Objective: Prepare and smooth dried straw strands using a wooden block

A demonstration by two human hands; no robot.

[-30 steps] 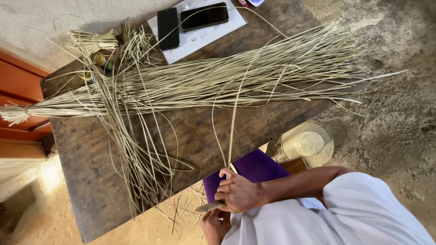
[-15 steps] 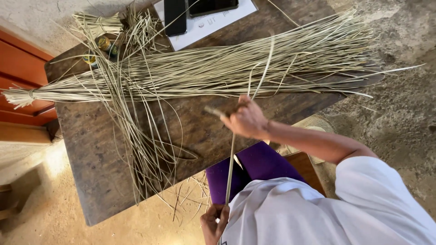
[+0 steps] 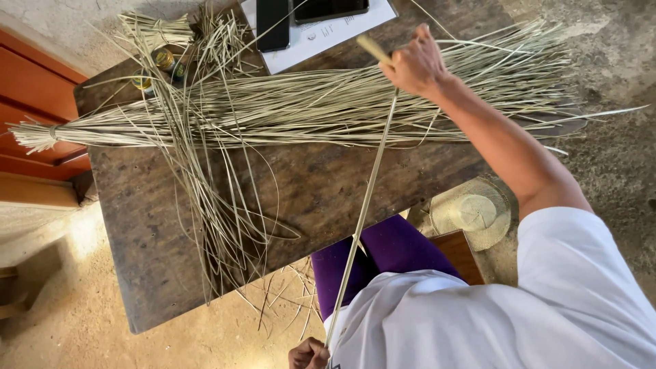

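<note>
Looking down from our head camera, we grip one long pale reed strip (image 3: 362, 212) taut between both closed hands. Our right hand (image 3: 413, 65) pinches its far end beside a small wooden-handled tool; our left hand (image 3: 307, 354) clamps the near end, its long axis running straight away from us over the dark wooden table (image 3: 307, 191).

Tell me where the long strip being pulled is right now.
In the head view the long strip runs taut from the left hand at the bottom edge up across the wooden table to the right hand above the reed bundle.
</note>
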